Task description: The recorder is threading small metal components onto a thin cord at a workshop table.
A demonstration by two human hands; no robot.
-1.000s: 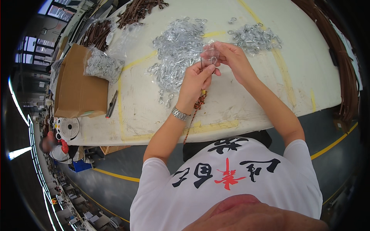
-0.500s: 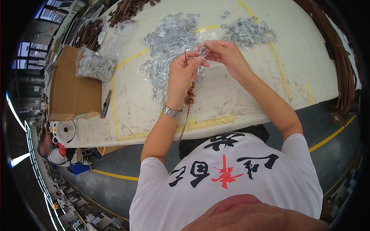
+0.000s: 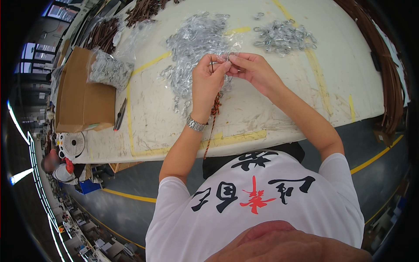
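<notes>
My left hand [image 3: 207,83] and my right hand [image 3: 257,73] meet over the white table, fingertips pinched together. Between them is a small metal snap hook [image 3: 228,56] in clear plastic, mostly covered by the fingers. A thin dark piece [image 3: 212,67] shows at my left fingers; its kind is unclear. Behind and left of the hands spreads a large heap of plastic-wrapped metal hooks [image 3: 192,43]. A smaller heap of hooks [image 3: 283,37] lies to the far right. An orange-and-black cord [image 3: 215,107] lies bunched beside my left wrist, its end running toward the table's near edge.
A brown cardboard box [image 3: 80,102] with a clear bag of hooks [image 3: 109,72] stands at the left, a utility knife [image 3: 120,114] beside it. A small white fan [image 3: 72,145] sits at the corner. Brown straps [image 3: 388,74] hang over the right edge. Another person [image 3: 63,170] is at far left.
My hands have drawn closer together and slightly lower, and my right fingers have closed over the snap hook, which showed more plainly before. The heaps look unchanged.
</notes>
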